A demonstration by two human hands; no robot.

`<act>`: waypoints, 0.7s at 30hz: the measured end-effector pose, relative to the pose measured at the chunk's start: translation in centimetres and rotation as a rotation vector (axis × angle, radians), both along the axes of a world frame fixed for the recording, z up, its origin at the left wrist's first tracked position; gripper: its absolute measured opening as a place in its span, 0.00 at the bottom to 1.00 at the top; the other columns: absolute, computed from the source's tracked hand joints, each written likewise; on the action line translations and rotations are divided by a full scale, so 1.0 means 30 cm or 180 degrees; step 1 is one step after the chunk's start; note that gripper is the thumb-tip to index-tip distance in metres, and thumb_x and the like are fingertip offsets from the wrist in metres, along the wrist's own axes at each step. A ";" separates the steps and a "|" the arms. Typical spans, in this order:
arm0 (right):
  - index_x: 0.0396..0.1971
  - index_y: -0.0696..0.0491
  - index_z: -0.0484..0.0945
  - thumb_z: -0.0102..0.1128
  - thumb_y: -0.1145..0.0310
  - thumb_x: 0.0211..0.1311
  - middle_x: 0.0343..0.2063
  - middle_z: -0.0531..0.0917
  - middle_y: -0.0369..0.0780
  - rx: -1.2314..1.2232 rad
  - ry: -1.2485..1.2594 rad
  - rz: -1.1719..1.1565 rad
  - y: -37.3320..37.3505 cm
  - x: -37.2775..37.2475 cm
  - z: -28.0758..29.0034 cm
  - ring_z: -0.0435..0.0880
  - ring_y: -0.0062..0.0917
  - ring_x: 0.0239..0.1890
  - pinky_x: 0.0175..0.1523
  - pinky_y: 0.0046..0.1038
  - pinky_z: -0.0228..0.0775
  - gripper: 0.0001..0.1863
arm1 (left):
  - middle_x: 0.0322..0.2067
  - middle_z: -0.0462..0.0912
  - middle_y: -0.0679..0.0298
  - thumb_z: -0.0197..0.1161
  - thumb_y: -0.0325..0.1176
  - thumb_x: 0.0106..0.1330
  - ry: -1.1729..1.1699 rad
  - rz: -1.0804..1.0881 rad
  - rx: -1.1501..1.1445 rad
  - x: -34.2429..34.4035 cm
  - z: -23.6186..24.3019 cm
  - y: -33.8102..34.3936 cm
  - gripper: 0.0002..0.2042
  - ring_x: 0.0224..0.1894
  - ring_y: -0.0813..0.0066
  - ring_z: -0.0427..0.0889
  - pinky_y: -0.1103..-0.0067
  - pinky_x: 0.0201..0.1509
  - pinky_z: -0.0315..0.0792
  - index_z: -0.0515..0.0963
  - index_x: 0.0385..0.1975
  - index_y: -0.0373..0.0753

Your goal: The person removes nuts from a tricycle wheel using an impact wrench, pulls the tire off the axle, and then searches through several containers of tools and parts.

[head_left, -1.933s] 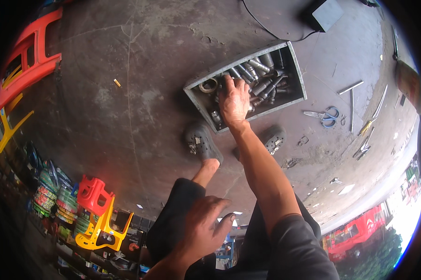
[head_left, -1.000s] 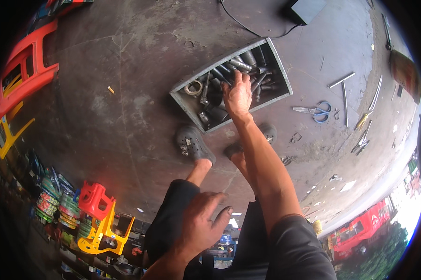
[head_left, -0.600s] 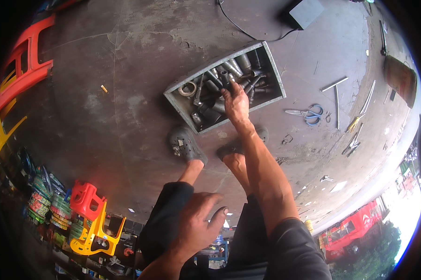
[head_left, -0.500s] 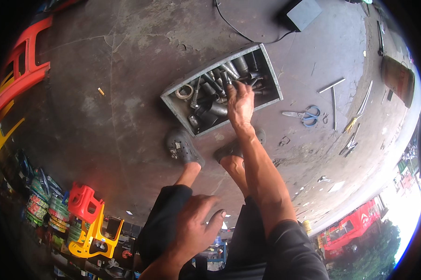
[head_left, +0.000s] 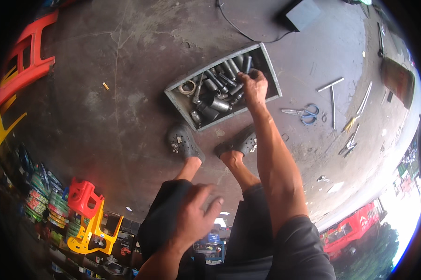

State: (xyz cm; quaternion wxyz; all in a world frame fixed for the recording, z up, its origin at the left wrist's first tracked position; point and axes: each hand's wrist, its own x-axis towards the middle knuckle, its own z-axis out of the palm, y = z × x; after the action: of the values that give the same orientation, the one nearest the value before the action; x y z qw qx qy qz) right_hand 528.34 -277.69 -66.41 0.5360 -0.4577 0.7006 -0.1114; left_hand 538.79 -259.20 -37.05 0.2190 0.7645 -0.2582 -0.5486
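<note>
A shallow grey metal box (head_left: 179, 106) lies on the floor in front of my feet, filled with dark sockets and other steel parts. My right hand (head_left: 255, 87) reaches into its right half, fingers bent and closed on a dark cylindrical socket (head_left: 247, 64) that sticks up past the fingertips. The fingers partly hide where they grip it. Several more sockets (head_left: 219, 104) lie jumbled left of this hand, and a pale ring (head_left: 187, 87) rests in the left corner. Held over my lap, my left hand (head_left: 198, 215) is open, thumb apart, with nothing in it.
Right of the box lie blue-handled scissors (head_left: 308, 113), a T-shaped bar (head_left: 333, 100) and a yellow-handled tool (head_left: 351, 122). A grey block with a cable (head_left: 303, 15) stands beyond it. Plastic chairs, a red one (head_left: 84, 198) and a yellow one (head_left: 96, 235), stand at lower left.
My right hand has moved right and slightly away within the box, and a socket now stands up at its fingers. My left hand stays over my lap.
</note>
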 end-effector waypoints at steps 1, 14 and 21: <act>0.38 0.59 0.78 0.67 0.63 0.50 0.29 0.81 0.37 0.0523 -0.0453 -0.0212 0.036 -0.018 0.070 0.79 0.27 0.37 0.42 0.28 0.70 0.18 | 0.36 0.81 0.57 0.62 0.24 0.59 0.0179 0.0339 0.0196 -0.028 -0.024 0.051 0.10 0.39 0.67 0.79 0.75 0.45 0.72 0.77 0.40 0.31; 0.46 0.56 0.70 0.60 0.71 0.49 0.43 0.77 0.51 0.0334 -0.0705 0.1821 0.521 -0.220 1.302 0.77 0.50 0.47 0.50 0.44 0.70 0.21 | 0.38 0.78 0.68 0.61 0.31 0.67 0.0971 0.0759 -0.0106 -0.046 0.322 0.141 0.15 0.39 0.83 0.74 0.83 0.43 0.71 0.73 0.51 0.33; 0.43 0.58 0.72 0.63 0.65 0.51 0.30 0.76 0.44 0.0571 -0.0944 0.0958 0.576 -0.304 1.825 0.78 0.31 0.36 0.41 0.32 0.70 0.20 | 0.33 0.84 0.60 0.63 0.35 0.64 0.0362 -0.0813 -0.0566 -0.102 0.821 0.047 0.11 0.36 0.74 0.82 0.77 0.40 0.75 0.78 0.41 0.36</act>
State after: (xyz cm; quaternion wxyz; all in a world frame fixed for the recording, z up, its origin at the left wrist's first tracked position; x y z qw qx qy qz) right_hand 519.21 -260.40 -11.66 0.6822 -0.4862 0.5451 -0.0335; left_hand 535.74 -257.80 -12.41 0.2286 0.6708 -0.3881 -0.5893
